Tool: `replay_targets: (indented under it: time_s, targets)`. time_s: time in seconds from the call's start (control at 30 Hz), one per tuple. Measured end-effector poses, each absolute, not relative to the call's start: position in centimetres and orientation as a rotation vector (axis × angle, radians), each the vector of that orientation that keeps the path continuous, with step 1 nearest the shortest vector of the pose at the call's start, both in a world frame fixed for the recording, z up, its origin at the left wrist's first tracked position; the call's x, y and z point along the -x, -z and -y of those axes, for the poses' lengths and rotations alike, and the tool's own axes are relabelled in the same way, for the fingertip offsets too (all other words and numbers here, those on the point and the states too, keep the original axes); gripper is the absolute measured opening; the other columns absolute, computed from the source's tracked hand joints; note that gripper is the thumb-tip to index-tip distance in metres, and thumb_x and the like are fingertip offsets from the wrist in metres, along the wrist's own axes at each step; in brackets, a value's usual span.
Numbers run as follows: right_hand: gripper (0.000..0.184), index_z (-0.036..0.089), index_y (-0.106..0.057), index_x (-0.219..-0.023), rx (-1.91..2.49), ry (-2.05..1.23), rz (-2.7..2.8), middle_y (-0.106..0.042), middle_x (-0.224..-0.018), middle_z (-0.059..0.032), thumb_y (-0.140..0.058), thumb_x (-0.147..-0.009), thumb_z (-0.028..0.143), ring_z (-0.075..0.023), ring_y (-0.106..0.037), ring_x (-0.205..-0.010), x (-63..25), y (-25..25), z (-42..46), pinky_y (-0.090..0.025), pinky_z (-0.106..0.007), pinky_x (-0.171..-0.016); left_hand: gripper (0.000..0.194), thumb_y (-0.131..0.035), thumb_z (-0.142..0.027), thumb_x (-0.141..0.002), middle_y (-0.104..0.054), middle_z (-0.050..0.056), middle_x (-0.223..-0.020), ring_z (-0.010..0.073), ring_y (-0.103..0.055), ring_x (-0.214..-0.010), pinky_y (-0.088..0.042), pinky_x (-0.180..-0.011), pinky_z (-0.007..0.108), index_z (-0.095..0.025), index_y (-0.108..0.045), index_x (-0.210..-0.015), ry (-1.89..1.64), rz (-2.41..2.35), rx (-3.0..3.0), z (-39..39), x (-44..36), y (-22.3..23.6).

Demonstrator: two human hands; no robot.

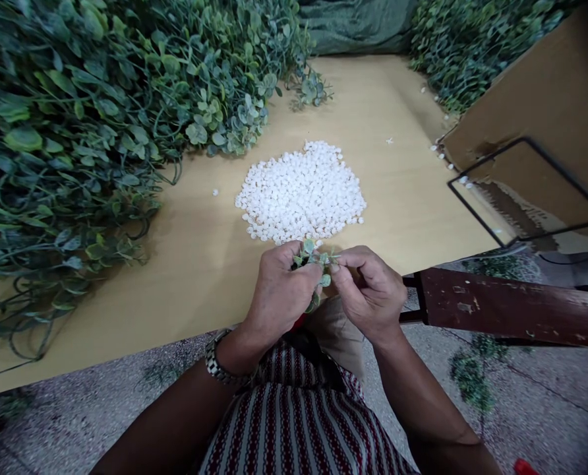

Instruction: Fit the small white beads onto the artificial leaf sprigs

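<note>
— In the head view, what does the left hand (283, 284) do?
— Its grip is closed around a small green leafy sprig (325, 280) with rounded leaves.
— And the right hand (373, 290)?
— Its thumb and forefinger pinch the end of this sprig.
— Where is the sprig?
— Between both hands, at the near edge of the smooth tan surface (190, 264), just beside a heap of small round white pieces (301, 194).

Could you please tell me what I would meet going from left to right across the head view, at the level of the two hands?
Heap of leafy greenery → left hand → leafy sprig → right hand → maroon wooden plank.
</note>
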State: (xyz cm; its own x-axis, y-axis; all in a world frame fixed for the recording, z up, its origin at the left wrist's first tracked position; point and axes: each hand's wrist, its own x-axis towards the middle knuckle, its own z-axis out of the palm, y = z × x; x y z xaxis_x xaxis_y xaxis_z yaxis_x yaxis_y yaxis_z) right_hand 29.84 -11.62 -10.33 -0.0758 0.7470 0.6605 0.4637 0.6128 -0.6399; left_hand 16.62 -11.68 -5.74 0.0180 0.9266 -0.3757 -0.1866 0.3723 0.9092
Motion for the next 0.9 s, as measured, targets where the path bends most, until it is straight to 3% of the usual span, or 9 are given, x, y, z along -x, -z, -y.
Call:
replay_targets:
  time_s: [0.47,0.73,0.9]
  targets:
    - [0.019,0.022,-0.064,-0.090,0.871,-0.126,1.918,-0.068,-0.074,-0.0009,-0.064,-0.081,0.005,-0.0164,-0.065,-0.070,-30.5,10.2,10.9,-0.053,-0.031,-0.064,0.008,-0.056,-0.010,-0.062,-0.046,-0.008,-0.047,0.0066,-0.043,-0.035,-0.036,-0.034,0.018,-0.018,-0.055,-0.061,-1.136,-1.240,-0.727,11.5,-17.2,6.6]
    - [0.019,0.021,-0.064,-0.097,0.878,-0.592,1.804,-0.067,-0.083,-0.0007,-0.062,-0.084,0.006,-0.0127,-0.063,-0.075,-31.2,9.4,11.1,-0.051,-0.026,-0.066,0.009,-0.063,-0.013,-0.062,-0.049,-0.006,-0.050,0.0060,-0.044,-0.038,-0.038,-0.036,0.018,-0.016,-0.054,-0.060,-1.116,-1.114,-0.748,11.4,-16.6,6.7]
    - [0.028,0.023,-0.063,-0.105,0.894,-0.641,1.679,-0.062,-0.085,0.0011,-0.062,-0.083,0.006,-0.0121,-0.061,-0.080,-31.5,9.2,11.3,-0.050,-0.027,-0.073,0.011,-0.064,-0.014,-0.061,-0.049,-0.008,-0.054,0.0043,-0.040,-0.042,-0.036,-0.036,0.015,-0.017,-0.056,-0.068,-1.113,-1.096,-0.765,11.5,-16.4,6.3]
